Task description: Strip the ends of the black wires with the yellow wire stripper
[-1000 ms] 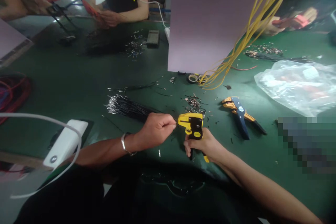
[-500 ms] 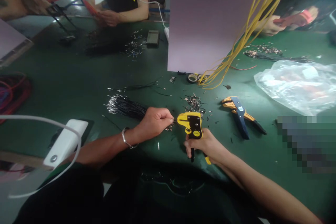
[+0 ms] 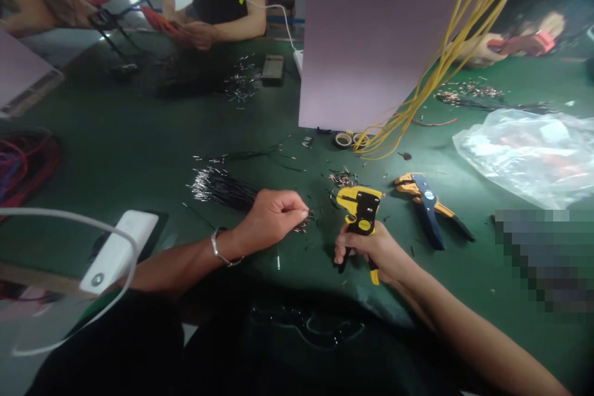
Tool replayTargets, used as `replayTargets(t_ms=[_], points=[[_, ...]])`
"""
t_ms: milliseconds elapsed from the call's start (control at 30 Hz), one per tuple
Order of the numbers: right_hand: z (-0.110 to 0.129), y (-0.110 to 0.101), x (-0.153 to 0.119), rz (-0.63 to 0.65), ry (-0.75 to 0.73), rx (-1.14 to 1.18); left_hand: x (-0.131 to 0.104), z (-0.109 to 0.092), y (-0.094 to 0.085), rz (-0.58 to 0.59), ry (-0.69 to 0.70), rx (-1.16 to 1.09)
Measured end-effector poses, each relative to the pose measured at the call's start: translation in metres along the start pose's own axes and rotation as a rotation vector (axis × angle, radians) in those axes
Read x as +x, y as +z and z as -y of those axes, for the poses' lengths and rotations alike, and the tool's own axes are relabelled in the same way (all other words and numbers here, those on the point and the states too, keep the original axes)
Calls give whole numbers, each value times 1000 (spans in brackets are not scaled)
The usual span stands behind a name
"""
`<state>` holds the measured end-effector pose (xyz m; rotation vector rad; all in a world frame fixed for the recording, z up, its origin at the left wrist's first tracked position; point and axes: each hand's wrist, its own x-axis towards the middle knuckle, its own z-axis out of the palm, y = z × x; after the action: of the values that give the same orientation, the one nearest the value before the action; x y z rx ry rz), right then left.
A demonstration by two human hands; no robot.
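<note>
My left hand (image 3: 273,216) is closed in a pinch at the right end of a bundle of black wires (image 3: 223,189), whose silvery tips fan out to the left. What lies between the fingertips is too small to make out. In my right hand (image 3: 371,244) is a yellow and black wire stripper (image 3: 362,207), held upright with its jaws pointing left, apart from my left hand. Small copper and black scraps (image 3: 343,178) lie just behind the tool. A blue and orange stripper (image 3: 427,198) rests to its right.
A purple panel (image 3: 362,37) stands behind, with yellow wires (image 3: 417,99) hanging beside it. A plastic bag (image 3: 533,148) lies right, a white power strip (image 3: 119,250) left. Two tape rolls (image 3: 344,139) sit near the panel. Other people's hands hold red tools across the table.
The yellow stripper in my right hand has moved right and slightly up, away from my left hand. My left hand keeps its pinch in nearly the same place.
</note>
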<state>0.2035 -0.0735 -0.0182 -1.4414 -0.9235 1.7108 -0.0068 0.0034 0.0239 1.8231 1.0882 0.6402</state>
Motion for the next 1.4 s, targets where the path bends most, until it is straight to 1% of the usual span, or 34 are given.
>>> replayTargets(t_ms=[67, 267, 500, 633, 900, 1133, 1400], points=[[-3, 4, 0, 38, 7, 1, 0, -1, 1, 3, -25, -16], [-4, 10, -3, 225, 3, 83, 4, 0, -1, 62, -145, -140], [-10, 14, -5, 314, 3, 112, 9, 0, 2, 119, -269, -327], [-12, 13, -5, 321, -16, 89, 10, -1, 3, 155, -324, -385], [-12, 13, -7, 320, -16, 66, 11, 8, 3, 218, -328, -446], [-7, 15, -8, 305, -10, 30, 11, 6, 2, 226, -359, -480], [-13, 13, -8, 275, 14, 12, 11, 8, 3, 236, -357, -485]])
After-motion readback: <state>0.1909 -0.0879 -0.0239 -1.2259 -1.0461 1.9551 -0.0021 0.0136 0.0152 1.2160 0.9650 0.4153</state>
